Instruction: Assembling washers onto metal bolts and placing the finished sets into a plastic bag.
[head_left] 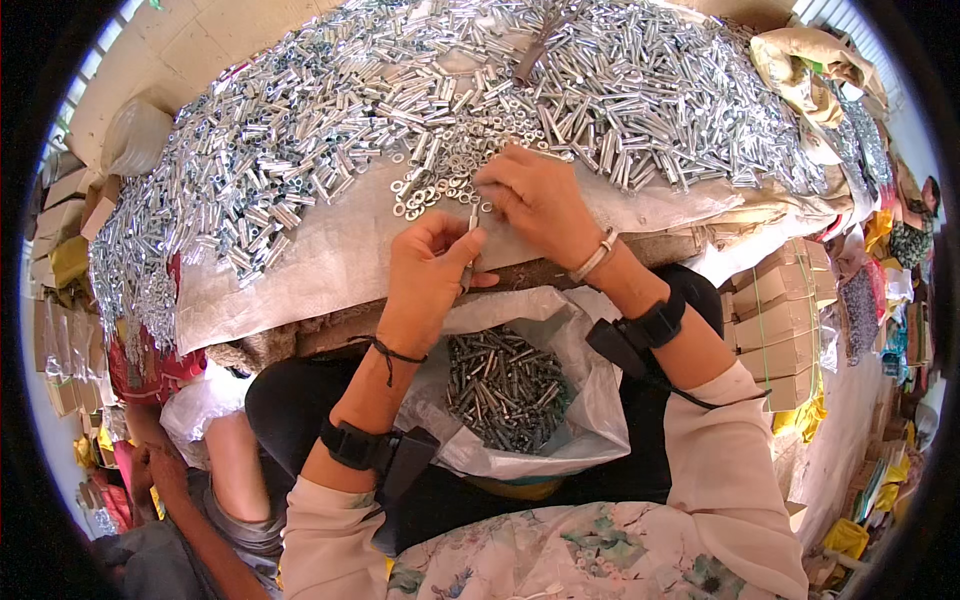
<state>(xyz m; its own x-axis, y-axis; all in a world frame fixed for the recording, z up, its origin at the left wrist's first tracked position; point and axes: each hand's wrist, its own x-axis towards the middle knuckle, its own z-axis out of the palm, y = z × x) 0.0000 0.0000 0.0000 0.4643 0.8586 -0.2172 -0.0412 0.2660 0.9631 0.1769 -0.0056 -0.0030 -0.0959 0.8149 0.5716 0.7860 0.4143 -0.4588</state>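
Observation:
My left hand (432, 268) is closed in a pinch round a slim metal bolt (473, 218), which stands roughly upright between thumb and fingers. Just above the bolt's tip, my right hand (540, 200) is closed, its fingertips pressed together; whatever they hold is too small to make out. Beyond both hands lies a heap of flat metal washers (425, 190) on a pale sheet (310, 260). Below the hands, between my legs, a white plastic sack (590, 440) stands with its mouth spread, holding many darker metal bolts (505, 390).
Metal sleeves (270, 150) cover the left of the work surface, and long shiny metal pieces (660, 110) the right. A dark stick-like object (535, 60) lies at the back. Cardboard boxes (780, 320) are stacked at right. Another person's arm (190, 500) shows at lower left.

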